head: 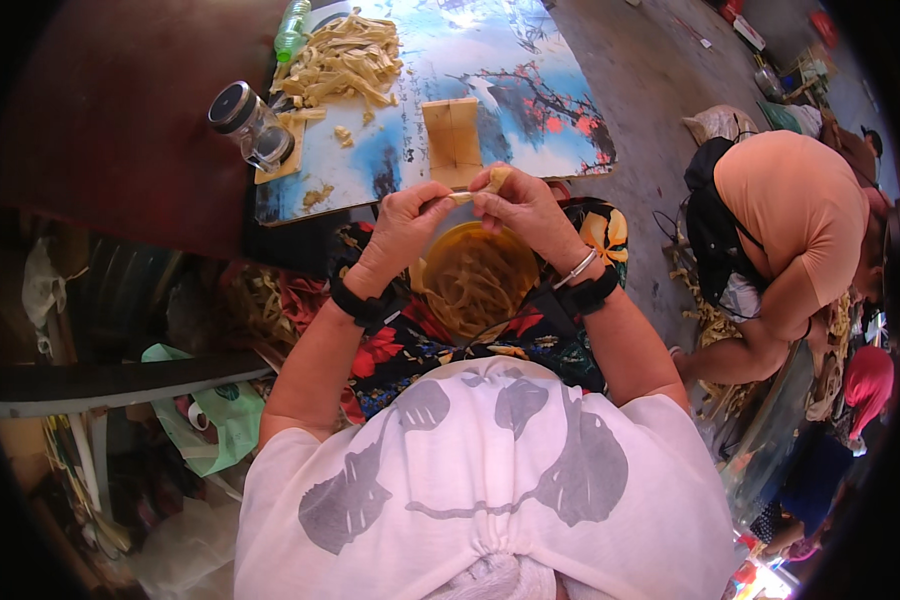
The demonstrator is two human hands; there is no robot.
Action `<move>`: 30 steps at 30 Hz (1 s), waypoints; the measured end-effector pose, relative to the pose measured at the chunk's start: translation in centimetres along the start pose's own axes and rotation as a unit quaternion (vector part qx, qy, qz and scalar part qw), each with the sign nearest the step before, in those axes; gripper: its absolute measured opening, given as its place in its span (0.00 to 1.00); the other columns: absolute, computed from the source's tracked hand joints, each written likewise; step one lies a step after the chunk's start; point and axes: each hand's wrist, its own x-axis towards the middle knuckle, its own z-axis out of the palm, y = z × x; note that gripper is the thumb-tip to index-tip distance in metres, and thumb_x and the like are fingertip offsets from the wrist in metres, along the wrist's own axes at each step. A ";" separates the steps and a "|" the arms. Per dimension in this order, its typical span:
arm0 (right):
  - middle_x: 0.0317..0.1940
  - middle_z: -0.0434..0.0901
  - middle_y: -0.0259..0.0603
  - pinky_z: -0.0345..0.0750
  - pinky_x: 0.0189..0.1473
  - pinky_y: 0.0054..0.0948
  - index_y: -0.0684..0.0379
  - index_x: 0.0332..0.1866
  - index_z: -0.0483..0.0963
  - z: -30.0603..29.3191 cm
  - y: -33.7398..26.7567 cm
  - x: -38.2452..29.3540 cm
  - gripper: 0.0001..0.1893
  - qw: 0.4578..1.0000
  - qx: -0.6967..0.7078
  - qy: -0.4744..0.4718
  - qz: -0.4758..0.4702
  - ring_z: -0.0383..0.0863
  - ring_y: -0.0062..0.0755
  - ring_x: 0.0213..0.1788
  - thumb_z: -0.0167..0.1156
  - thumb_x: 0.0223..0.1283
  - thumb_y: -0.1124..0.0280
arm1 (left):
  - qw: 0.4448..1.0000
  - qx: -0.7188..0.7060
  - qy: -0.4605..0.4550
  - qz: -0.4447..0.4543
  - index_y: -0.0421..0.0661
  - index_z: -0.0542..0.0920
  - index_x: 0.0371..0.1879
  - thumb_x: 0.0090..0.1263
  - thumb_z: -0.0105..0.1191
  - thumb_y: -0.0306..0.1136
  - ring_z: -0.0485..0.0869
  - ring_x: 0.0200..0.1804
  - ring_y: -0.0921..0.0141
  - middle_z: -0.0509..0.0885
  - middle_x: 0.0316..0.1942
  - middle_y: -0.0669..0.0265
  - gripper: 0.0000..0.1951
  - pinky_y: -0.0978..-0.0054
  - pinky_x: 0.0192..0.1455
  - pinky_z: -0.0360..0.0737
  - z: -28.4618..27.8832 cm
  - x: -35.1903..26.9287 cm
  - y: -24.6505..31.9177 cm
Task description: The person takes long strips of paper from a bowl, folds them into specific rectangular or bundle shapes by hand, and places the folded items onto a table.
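Note:
Pinched between my left hand (pixel 412 221) and my right hand (pixel 521 206) is a short, pale yellow dried strip (pixel 463 198), its wider end sticking up from my right fingers. Both hands are above a yellow tub (pixel 534 259) in my lap, which holds many limp brownish strips (pixel 480 281). Just past my fingertips, a small wooden stand (pixel 451 135) rests on the picture-printed table (pixel 525 142). A heap of pale dried strips (pixel 349 60) lies at the table's far left.
A glass jar with a dark lid (pixel 251 124) stands on a small board at the table's left edge, and a green plastic bottle (pixel 292 31) lies behind it. At my right a person in an orange shirt (pixel 795 202) bends over more strips. A green bag (pixel 221 424) hangs at lower left.

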 end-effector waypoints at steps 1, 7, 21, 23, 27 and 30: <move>0.30 0.81 0.31 0.79 0.34 0.18 0.62 0.48 0.75 -0.1 0.2 0.2 0.06 1.000 -0.002 0.014 -0.002 0.80 0.14 0.30 0.60 0.73 0.72 | 0.998 0.040 0.004 0.045 0.38 0.84 0.42 0.75 0.59 0.31 0.72 0.29 0.81 0.79 0.26 0.74 0.08 0.79 0.33 0.72 -0.1 0.2 0.1; 0.23 0.80 0.34 0.76 0.31 0.24 0.61 0.46 0.78 -0.9 -0.6 3.9 0.06 0.974 -0.162 0.131 -0.085 0.80 0.18 0.27 0.62 0.69 0.72 | 0.990 0.116 0.037 0.071 0.39 0.83 0.42 0.73 0.59 0.30 0.76 0.25 0.73 0.77 0.22 0.60 0.07 0.72 0.31 0.74 -2.0 4.3 1.1; 0.31 0.82 0.50 0.79 0.37 0.40 0.61 0.43 0.77 -1.5 3.0 10.1 0.06 0.916 -0.312 0.207 -0.146 0.83 0.48 0.32 0.63 0.64 0.73 | 0.990 0.094 0.104 0.011 0.39 0.82 0.37 0.73 0.58 0.29 0.79 0.29 0.64 0.81 0.26 0.59 0.06 0.69 0.35 0.76 -0.7 9.9 -4.3; 0.33 0.83 0.51 0.80 0.40 0.43 0.61 0.43 0.77 -1.5 4.2 10.7 0.07 0.897 -0.351 0.208 -0.171 0.83 0.53 0.35 0.63 0.62 0.74 | 0.953 0.183 0.199 0.141 0.40 0.82 0.37 0.72 0.57 0.28 0.82 0.35 0.59 0.82 0.31 0.57 0.05 0.66 0.40 0.77 -0.3 10.0 -6.1; 0.36 0.83 0.53 0.80 0.46 0.47 0.61 0.44 0.78 -2.8 4.7 10.6 0.09 0.860 -0.418 0.218 -0.197 0.83 0.58 0.42 0.64 0.58 0.75 | 0.965 0.199 0.161 0.055 0.41 0.82 0.36 0.71 0.55 0.27 0.80 0.42 0.51 0.81 0.36 0.54 0.04 0.59 0.47 0.77 -0.2 9.4 -5.4; 0.38 0.83 0.55 0.80 0.46 0.46 0.61 0.46 0.78 -3.3 4.0 9.3 0.11 0.888 -0.393 0.167 -0.169 0.83 0.59 0.42 0.64 0.58 0.75 | 0.969 0.180 0.160 0.059 0.40 0.80 0.34 0.70 0.55 0.27 0.80 0.41 0.51 0.80 0.35 0.53 0.04 0.57 0.46 0.77 0.1 8.3 -5.1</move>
